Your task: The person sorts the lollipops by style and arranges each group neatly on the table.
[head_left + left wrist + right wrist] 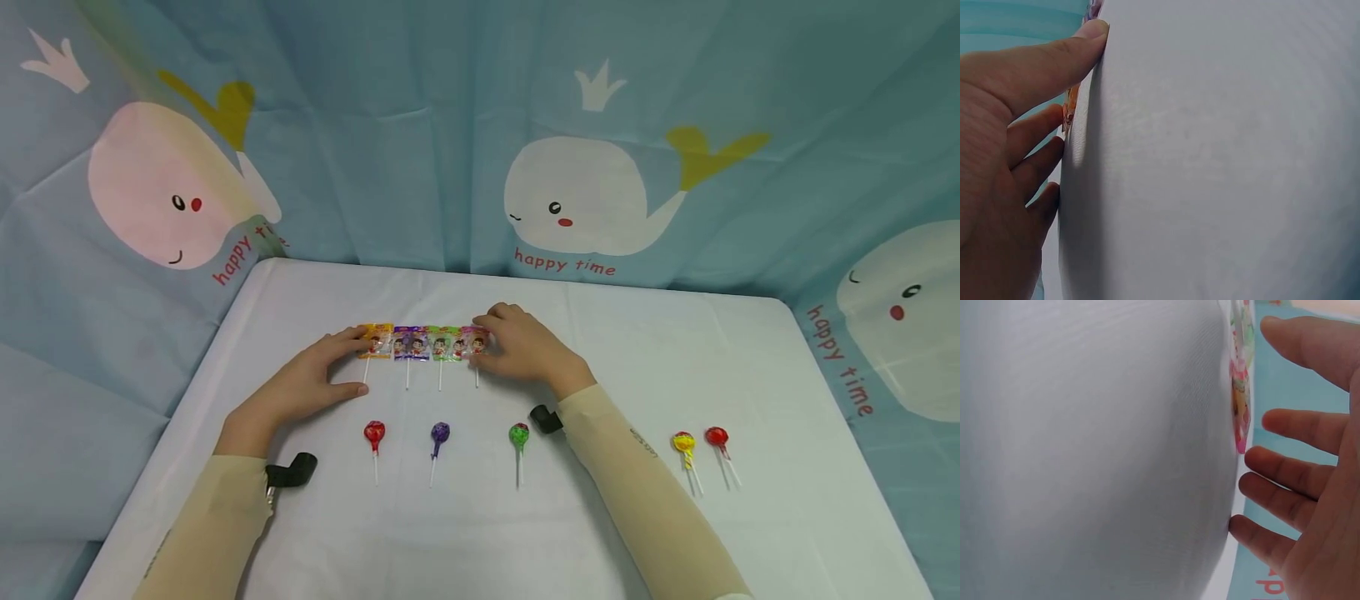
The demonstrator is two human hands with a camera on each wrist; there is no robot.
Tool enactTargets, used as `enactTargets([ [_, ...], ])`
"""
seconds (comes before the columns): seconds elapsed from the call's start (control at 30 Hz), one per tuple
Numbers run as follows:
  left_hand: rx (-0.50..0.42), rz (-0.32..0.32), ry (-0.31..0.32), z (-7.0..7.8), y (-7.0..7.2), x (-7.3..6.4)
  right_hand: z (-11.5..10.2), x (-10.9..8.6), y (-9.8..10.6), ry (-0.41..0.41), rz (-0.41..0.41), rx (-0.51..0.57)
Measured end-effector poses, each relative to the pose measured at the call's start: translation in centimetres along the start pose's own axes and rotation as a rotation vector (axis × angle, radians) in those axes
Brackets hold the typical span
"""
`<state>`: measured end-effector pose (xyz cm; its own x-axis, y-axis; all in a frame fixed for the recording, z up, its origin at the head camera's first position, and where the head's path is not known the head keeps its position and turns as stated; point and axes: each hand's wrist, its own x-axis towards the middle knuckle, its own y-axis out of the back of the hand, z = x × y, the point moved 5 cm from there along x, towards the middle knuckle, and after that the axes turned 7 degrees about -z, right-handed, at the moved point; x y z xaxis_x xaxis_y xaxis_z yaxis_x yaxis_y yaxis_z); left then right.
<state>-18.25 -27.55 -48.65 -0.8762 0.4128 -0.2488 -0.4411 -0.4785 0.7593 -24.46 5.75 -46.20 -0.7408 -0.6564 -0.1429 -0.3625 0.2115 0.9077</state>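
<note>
A row of flat lollipops in clear printed wrappers lies across the white table in the head view: an orange one (381, 340), a purple one (411, 342), a green one (441, 343) and a pink one (476, 342), sticks toward me. My left hand (311, 379) rests at the row's left end, its fingertips on the orange wrapper's edge and its thumb beside that stick. At the other end, my right hand (525, 350) has its fingers spread around the pink wrapper (1241, 409). In the right wrist view those fingers look loosely extended, with nothing gripped.
Nearer me lie round lollipops: red (374, 432), purple (440, 433) and green (518, 435). A yellow one (683, 443) and another red one (717, 437) lie beyond my right forearm. A blue whale-print curtain (450, 167) hangs behind the white table (420, 533).
</note>
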Motion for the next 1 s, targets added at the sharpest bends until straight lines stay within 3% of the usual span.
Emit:
enactTargets([
  [0.5,-0.009,0.007,-0.019,0.3,0.2,-0.1,-0.2,-1.4,0.0,0.005,-0.009,0.045],
  [0.77,-0.023,0.015,-0.019,0.4,0.6,-0.7,-0.5,-3.6,0.0,0.01,0.0,0.06],
  [1.0,-0.023,0.066,-0.032,0.7,0.7,-1.9,-0.7,-5.7,0.2,-0.006,-0.009,0.078],
])
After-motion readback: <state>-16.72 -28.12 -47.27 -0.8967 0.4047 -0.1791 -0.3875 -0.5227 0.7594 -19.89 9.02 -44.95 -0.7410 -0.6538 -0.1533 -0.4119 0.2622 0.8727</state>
